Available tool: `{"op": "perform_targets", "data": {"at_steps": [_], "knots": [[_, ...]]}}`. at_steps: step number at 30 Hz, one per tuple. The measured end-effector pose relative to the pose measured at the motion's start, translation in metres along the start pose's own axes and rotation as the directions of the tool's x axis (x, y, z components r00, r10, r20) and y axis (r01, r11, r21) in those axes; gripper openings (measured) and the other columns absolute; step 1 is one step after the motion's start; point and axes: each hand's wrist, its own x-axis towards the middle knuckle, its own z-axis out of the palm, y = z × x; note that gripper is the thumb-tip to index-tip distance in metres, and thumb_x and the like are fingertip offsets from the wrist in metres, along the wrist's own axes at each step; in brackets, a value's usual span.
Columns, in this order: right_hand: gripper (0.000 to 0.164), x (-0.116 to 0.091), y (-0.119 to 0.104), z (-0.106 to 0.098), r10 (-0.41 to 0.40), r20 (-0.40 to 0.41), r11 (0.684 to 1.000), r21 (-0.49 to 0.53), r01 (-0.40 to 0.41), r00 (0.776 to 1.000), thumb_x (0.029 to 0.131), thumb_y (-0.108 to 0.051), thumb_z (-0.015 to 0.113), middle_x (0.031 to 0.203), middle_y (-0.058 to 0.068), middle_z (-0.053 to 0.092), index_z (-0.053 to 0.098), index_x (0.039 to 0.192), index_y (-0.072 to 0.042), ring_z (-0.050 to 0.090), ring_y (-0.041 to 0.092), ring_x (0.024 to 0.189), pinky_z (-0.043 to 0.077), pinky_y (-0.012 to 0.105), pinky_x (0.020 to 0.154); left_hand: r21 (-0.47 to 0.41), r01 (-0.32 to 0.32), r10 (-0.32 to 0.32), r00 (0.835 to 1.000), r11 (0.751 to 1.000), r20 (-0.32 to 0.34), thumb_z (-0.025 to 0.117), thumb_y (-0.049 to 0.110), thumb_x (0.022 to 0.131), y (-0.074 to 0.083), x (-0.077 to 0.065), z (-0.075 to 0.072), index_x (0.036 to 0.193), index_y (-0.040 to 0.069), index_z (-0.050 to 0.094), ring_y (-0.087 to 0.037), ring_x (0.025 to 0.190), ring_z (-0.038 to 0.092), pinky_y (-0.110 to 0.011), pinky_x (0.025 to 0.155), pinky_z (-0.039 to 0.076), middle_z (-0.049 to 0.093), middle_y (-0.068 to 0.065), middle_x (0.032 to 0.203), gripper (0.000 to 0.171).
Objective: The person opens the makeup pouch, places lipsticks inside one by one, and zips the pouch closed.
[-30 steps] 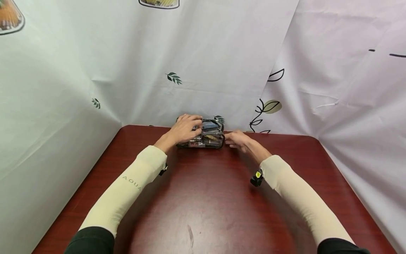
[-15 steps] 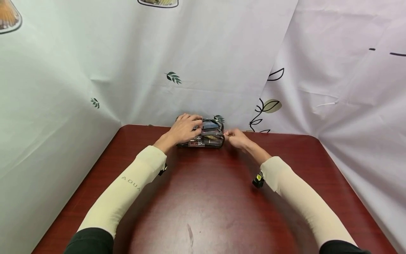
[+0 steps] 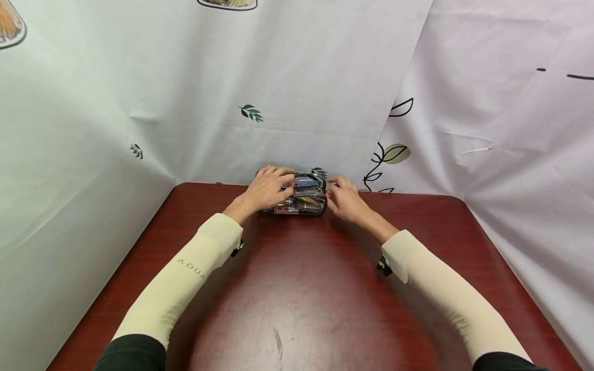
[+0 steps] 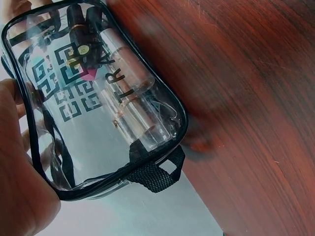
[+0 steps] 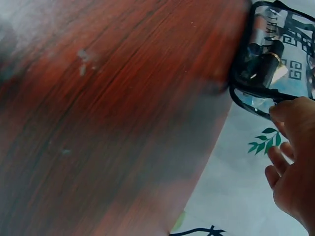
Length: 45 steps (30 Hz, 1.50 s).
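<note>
A clear plastic cosmetic pouch [image 3: 308, 200] with black piping stands at the table's back edge, against the wall sheet. My left hand [image 3: 269, 188] grips its left part from above, with fingers behind the clear side. At the right end, my right hand [image 3: 347, 200] pinches the black-trimmed edge between thumb and forefinger. Its other fingers hang loosely curled; whether a zip pull lies in the pinch is hidden. Tubes [image 4: 130, 69] and black-capped cosmetics [image 5: 268, 64] show through the plastic. A black fabric loop [image 4: 160, 174] sticks out at the left end.
The dark red wooden table [image 3: 297, 288] spreads between the pouch and my body. White printed sheets [image 3: 315, 82] hang right behind the table and along both sides.
My right hand has shifted slightly up along the pouch's right end, and its wrist has turned. The left hand and the pouch have hardly moved.
</note>
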Motion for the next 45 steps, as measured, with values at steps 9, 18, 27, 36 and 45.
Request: {"op": "perform_targets", "data": {"at_steps": [9,18,27,36,45], "knots": [[0.008,-0.009,0.005,0.001,-0.245,-0.128,0.952,-0.217,0.214,0.961,0.105,-0.007,0.07,0.156,0.031,0.059,0.072,0.105,0.001,0.059,0.053,0.135,0.049,0.07,0.107,-0.008,-0.005,0.005,1.0,1.0,0.002,0.048,0.033,0.115,0.002,-0.002,0.0,0.127,0.016,0.077,-0.044,0.158,0.048,-0.066,0.139,0.023,0.053,-0.012,0.174,0.036],[0.008,-0.009,0.014,-0.001,-0.502,-0.251,0.787,-0.529,0.317,0.827,0.1,-0.001,0.074,0.163,0.03,0.053,0.068,0.097,-0.001,0.044,0.058,0.157,0.043,0.07,0.118,0.009,-0.008,0.008,1.0,1.0,0.004,0.048,0.032,0.115,0.003,-0.003,0.0,0.128,0.017,0.077,-0.043,0.155,0.051,-0.065,0.139,0.023,0.058,-0.011,0.17,0.036],[0.011,0.004,0.006,-0.014,-0.606,-0.306,0.709,-0.626,0.325,0.734,0.099,0.001,0.075,0.163,0.026,0.056,0.066,0.094,-0.003,0.048,0.06,0.153,0.042,0.074,0.121,0.027,-0.005,0.006,1.0,1.0,-0.026,0.05,0.03,0.116,0.001,-0.004,0.001,0.136,0.016,0.077,-0.042,0.15,0.056,-0.066,0.14,0.021,0.064,-0.01,0.162,0.037],[0.014,0.022,-0.015,-0.025,-0.673,-0.296,0.622,-0.722,0.302,0.678,0.096,-0.001,0.081,0.162,0.019,0.06,0.071,0.091,-0.008,0.055,0.054,0.151,0.044,0.069,0.123,0.044,-0.007,0.01,0.997,0.999,-0.071,0.05,0.027,0.114,0.002,-0.002,0.002,0.114,0.018,0.072,-0.04,0.142,0.061,-0.075,0.137,0.02,0.07,-0.006,0.154,0.024],[0.015,0.022,-0.019,-0.027,-0.662,-0.26,0.615,-0.725,0.311,0.703,0.1,0.002,0.075,0.161,0.017,0.061,0.074,0.09,-0.009,0.056,0.049,0.153,0.042,0.067,0.124,0.023,0.016,-0.015,0.998,1.0,-0.062,0.048,0.027,0.113,0.003,0.001,0.001,0.12,0.02,0.07,-0.04,0.144,0.062,-0.085,0.134,0.007,0.074,-0.003,0.145,0.023]]}}
